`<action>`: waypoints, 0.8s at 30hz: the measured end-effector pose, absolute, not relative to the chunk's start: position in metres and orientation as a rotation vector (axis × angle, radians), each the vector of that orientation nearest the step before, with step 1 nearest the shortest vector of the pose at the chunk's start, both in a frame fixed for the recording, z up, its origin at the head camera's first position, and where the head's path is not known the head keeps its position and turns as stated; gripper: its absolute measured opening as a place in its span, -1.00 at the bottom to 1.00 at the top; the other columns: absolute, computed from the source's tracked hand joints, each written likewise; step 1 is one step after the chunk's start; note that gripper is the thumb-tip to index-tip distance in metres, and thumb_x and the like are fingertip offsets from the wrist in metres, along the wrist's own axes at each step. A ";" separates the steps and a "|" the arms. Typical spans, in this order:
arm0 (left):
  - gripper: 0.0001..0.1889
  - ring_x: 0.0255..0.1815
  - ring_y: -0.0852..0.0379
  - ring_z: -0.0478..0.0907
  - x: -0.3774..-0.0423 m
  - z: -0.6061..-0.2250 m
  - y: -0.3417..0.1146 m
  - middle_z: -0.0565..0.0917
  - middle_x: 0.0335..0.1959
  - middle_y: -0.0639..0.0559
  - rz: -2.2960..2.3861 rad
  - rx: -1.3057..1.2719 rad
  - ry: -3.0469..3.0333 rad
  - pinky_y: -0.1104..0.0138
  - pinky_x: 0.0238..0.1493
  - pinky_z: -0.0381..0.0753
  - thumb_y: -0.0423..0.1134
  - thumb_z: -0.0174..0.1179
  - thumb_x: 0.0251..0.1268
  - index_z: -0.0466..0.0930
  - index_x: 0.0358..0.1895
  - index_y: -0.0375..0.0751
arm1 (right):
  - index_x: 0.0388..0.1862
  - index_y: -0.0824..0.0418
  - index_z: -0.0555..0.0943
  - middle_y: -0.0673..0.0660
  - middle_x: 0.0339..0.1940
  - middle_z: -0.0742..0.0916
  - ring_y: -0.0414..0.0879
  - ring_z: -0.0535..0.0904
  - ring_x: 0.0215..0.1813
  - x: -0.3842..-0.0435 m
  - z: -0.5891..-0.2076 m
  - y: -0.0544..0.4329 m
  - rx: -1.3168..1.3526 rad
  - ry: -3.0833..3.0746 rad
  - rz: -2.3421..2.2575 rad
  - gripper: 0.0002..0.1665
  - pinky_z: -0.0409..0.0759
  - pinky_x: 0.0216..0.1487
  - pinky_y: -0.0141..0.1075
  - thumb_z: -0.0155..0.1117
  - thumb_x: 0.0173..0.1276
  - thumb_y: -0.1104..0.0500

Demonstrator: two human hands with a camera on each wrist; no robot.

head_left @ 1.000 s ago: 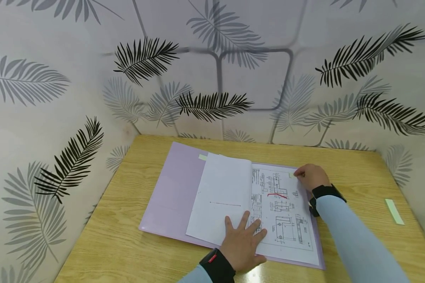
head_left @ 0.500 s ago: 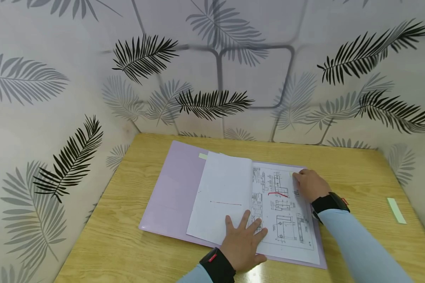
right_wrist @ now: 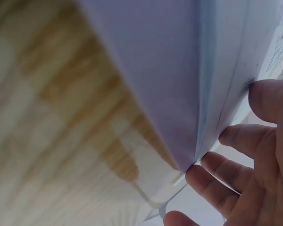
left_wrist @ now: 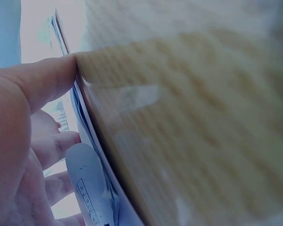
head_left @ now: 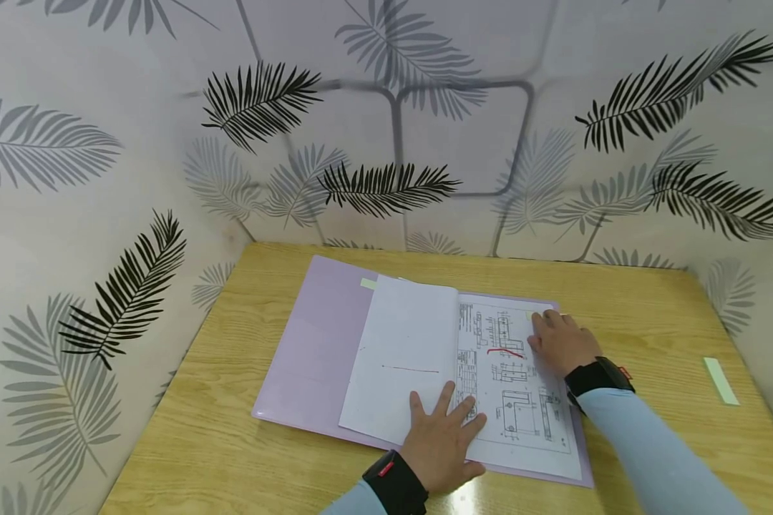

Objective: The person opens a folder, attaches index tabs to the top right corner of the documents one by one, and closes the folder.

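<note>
A lilac folder (head_left: 309, 343) lies spread on the table, holding white sheets. Its left page (head_left: 406, 329) is blank but for a thin line. On the right is a sheet of technical drawings (head_left: 515, 436) with a red stroke. My left hand (head_left: 439, 447) rests across the near edge of the pages, fingers spread. My right hand (head_left: 562, 343) lies over the far right corner of the drawings, fingers extended, beside a pale yellow-green tab (head_left: 530, 315). In the right wrist view its fingertips (right_wrist: 233, 135) touch the pages' edge.
The folder lies on a wood-grain table (head_left: 187, 443). A pale green strip (head_left: 721, 380) is stuck at the table's right side, and another pale green tab (head_left: 368, 284) sits on the folder's left cover. A wall (head_left: 361, 129) with leaf patterns stands behind.
My right hand has gone from pinched fingers at the tab to fingers spread out over the page corner. The left hand stays where it was.
</note>
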State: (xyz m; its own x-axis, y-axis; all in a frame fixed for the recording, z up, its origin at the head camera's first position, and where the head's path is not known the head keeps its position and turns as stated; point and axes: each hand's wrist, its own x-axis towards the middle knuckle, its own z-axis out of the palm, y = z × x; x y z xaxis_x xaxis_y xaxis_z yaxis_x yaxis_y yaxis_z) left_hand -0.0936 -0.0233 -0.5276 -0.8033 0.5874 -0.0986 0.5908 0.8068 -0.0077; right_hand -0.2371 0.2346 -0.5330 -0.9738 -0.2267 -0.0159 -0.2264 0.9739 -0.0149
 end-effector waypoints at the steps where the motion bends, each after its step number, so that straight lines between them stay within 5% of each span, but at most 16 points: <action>1: -0.25 0.51 -0.13 -0.01 -0.094 -0.528 -0.023 0.26 0.45 0.17 -0.059 0.949 2.901 -0.41 0.12 0.18 0.46 0.06 0.11 0.33 0.38 0.31 | 0.40 0.33 0.31 0.37 0.30 0.42 0.35 0.33 0.28 -0.237 -0.533 0.234 -0.343 3.102 -0.019 -0.35 0.33 0.14 0.32 0.12 0.45 0.03; 24: -0.25 0.51 -0.14 -0.02 -0.095 -0.533 -0.024 0.25 0.45 0.17 -0.073 0.954 2.909 -0.42 0.11 0.17 0.49 0.03 0.10 0.33 0.38 0.32 | 0.37 0.31 0.34 0.34 0.26 0.45 0.33 0.38 0.22 -0.241 -0.540 0.231 -0.292 3.113 -0.046 -0.37 0.34 0.08 0.35 0.09 0.45 -0.02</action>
State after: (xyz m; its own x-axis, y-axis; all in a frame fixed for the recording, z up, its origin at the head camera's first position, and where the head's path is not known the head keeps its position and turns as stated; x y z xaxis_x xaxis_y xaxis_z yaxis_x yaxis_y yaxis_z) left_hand -0.0947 -0.0235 -0.5326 -0.8031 0.5890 -0.0902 0.5928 0.8051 -0.0207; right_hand -0.2413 0.2310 -0.5398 -0.9825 -0.1858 -0.0118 -0.1854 0.9822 -0.0307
